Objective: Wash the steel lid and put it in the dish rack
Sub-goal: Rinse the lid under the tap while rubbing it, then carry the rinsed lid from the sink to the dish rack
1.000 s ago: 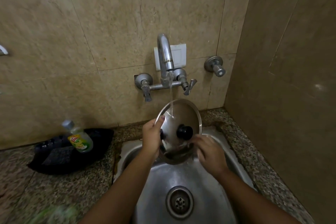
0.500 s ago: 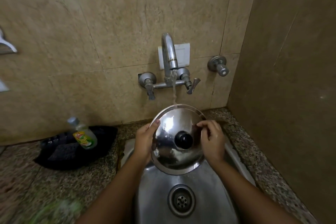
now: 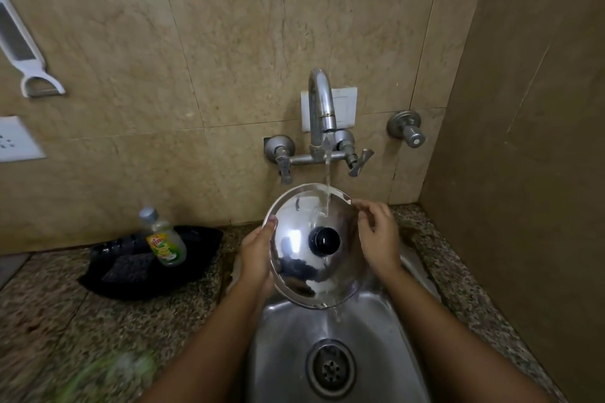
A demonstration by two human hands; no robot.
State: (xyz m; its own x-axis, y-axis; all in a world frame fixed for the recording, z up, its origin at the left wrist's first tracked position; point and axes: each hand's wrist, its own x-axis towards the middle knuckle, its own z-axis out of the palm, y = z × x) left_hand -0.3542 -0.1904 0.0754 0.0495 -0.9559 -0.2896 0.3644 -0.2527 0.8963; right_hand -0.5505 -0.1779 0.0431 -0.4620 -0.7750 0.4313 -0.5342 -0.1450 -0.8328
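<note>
lid: steel lid held tilted over the sink, top side and black knob facing the camera
left hand: left hand grips the lid's left rim, thumb tip on the upper edge, fingers hidden behind
right hand: right hand pinches the lid's upper right rim, fingers curled over the edge
water: stream from the faucet hits the lid above the knob, between the hands, runs down and drips off the lower edge into the sink
drain: drain below the hands, between the forearms
desk: dish soap bottle on a black tray, well left of the left hand
wall: white peeler hangs far up-left
</note>
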